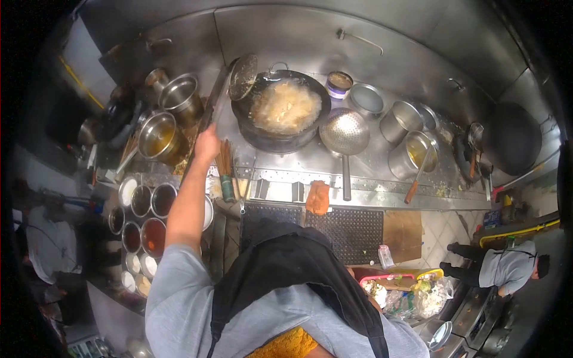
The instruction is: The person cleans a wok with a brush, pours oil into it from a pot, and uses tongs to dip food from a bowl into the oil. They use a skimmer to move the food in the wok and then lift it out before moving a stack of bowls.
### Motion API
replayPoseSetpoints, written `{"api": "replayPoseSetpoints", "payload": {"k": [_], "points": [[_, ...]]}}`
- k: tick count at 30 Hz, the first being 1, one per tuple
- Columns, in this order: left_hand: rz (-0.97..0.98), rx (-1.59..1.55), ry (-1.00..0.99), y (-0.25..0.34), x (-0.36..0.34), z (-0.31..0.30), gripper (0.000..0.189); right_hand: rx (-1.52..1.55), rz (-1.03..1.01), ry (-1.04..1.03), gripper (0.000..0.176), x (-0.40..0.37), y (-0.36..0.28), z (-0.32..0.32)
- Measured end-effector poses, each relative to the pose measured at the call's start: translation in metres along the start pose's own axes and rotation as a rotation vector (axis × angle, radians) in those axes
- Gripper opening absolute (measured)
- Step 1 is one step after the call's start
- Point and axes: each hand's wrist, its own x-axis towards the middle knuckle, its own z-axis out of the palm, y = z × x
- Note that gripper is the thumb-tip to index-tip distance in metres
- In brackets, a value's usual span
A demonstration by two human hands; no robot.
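Note:
My left hand (207,143) is stretched forward, its fingers closed. It appears to grip the handle of a round skimmer (243,77), whose disc is tilted up at the left rim of a large wok (280,143). Pale food (286,107) bubbles in oil inside the wok. Just right of my left hand stands a bamboo brush (226,173) with a green-wrapped end. A perforated ladle strainer (345,132) rests right of the wok, its handle toward me. My right hand is hidden beside my body; only a bit of that arm shows.
Pots (160,136) stand at the left, above several sauce containers (153,237). At the right are metal pots (401,121), a tin (339,83) and a hanging wok (511,140). An orange cloth (317,198) hangs on the front edge. Another person (507,265) stands far right.

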Motion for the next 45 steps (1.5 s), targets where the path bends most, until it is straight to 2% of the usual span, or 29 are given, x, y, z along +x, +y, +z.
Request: {"api": "replayPoseSetpoints", "payload": {"k": [1,3,4,5,6,7,8,9,11,13,15,17,19,21,22,24,25,27,31,33,34,36,37,38,39,40,41,43,45], "points": [[-0.038,0.079,-0.064,0.005,0.005,-0.007,0.042,-0.001,0.001,-0.002,0.042,-0.001,0.000,0.002],[-0.021,0.062,-0.100,-0.019,0.014,0.003,0.043,0.084,0.094,0.227,0.040,0.007,0.016,0.028],[0.108,0.086,-0.121,-0.051,0.022,0.026,0.042,0.086,0.098,0.229,0.040,0.003,0.014,0.026],[0.238,0.109,-0.143,-0.045,0.020,0.023,0.041,0.427,0.314,0.238,0.040,-0.002,0.013,0.028],[0.244,0.108,-0.147,-0.039,0.019,0.020,0.041,0.770,0.528,0.241,0.040,-0.006,0.011,0.031],[-0.038,-0.125,-0.392,-0.034,0.017,0.015,0.043,0.775,0.532,0.242,0.040,-0.007,0.009,0.033],[-0.328,-0.359,-0.630,-0.020,0.008,0.009,0.046,0.705,0.441,0.297,0.040,-0.004,0.017,0.048],[-0.327,-0.360,-0.634,-0.015,0.001,0.013,0.046,0.631,0.348,0.350,0.040,-0.004,0.020,0.056],[-0.490,-0.679,-0.589,-0.008,-0.014,0.017,0.056,0.535,0.265,0.299,0.039,-0.002,0.025,0.061],[-0.514,-0.777,-0.588,-0.005,-0.028,0.017,0.059,0.436,0.178,0.248,0.039,-0.001,0.027,0.058],[-0.538,-0.871,-0.589,-0.008,-0.042,0.018,0.063,0.169,0.109,0.193,0.039,-0.008,0.017,0.041],[-0.501,-0.962,-0.572,-0.013,-0.057,0.022,0.062,0.193,0.138,0.167,0.039,-0.014,0.006,0.020],[-0.493,-0.965,-0.550,-0.001,-0.073,0.013,0.063,0.215,0.164,0.140,0.040,-0.009,0.011,0.027],[-0.505,-0.901,-0.479,0.010,-0.085,0.005,0.059,0.116,0.151,0.333,0.039,0.005,0.024,0.049],[-0.507,-0.903,-0.476,0.011,-0.089,0.005,0.059,0.113,0.149,0.332,0.039,0.004,0.024,0.045],[-0.392,-0.742,-0.389,0.012,-0.094,0.007,0.051,0.827,0.581,0.167,0.036,-0.021,-0.007,-0.015],[-0.393,-0.742,-0.388,0.013,-0.095,0.008,0.051,0.826,0.580,0.168,0.036,-0.027,-0.011,-0.025],[-0.250,-0.626,-0.302,0.015,-0.097,0.007,0.045,0.553,0.384,0.212,0.034,-0.033,-0.011,-0.031],[-0.186,-0.571,-0.277,0.019,-0.092,0.004,0.044,0.384,0.316,0.198,0.034,-0.015,0.000,-0.019],[-0.153,-0.534,-0.249,0.001,-0.081,0.021,0.046,0.682,0.400,0.197,0.036,-0.018,-0.006,-0.021],[-0.151,-0.533,-0.251,-0.007,-0.075,0.029,0.046,0.685,0.401,0.198,0.036,-0.019,-0.009,-0.022],[-0.255,-0.588,-0.215,-0.020,-0.063,0.041,0.046,1.262,0.641,0.249,0.038,-0.023,-0.026,-0.034],[-0.251,-0.588,-0.219,-0.020,-0.057,0.037,0.046,1.266,0.643,0.251,0.038,-0.031,-0.035,-0.048],[-0.235,-0.512,-0.199,-0.016,-0.052,0.029,0.045,0.971,0.591,0.213,0.039,-0.051,-0.057,-0.087],[-0.220,-0.436,-0.179,-0.017,-0.044,0.023,0.045,0.828,0.563,0.190,0.039,-0.058,-0.064,-0.097],[-0.057,-0.352,-0.051,-0.054,-0.024,0.048,0.043,0.683,0.537,0.171,0.040,-0.065,-0.071,-0.105],[-0.056,-0.352,-0.056,-0.055,-0.012,0.042,0.043,0.645,0.504,0.169,0.040,-0.066,-0.070,-0.101],[0.178,-0.106,0.106,-0.045,0.004,0.021,0.042,0.605,0.472,0.163,0.040,-0.067,-0.068,-0.096],[0.123,-0.039,0.055,-0.038,0.022,0.008,0.042,0.880,0.598,0.156,0.038,-0.063,-0.059,-0.080]]}}
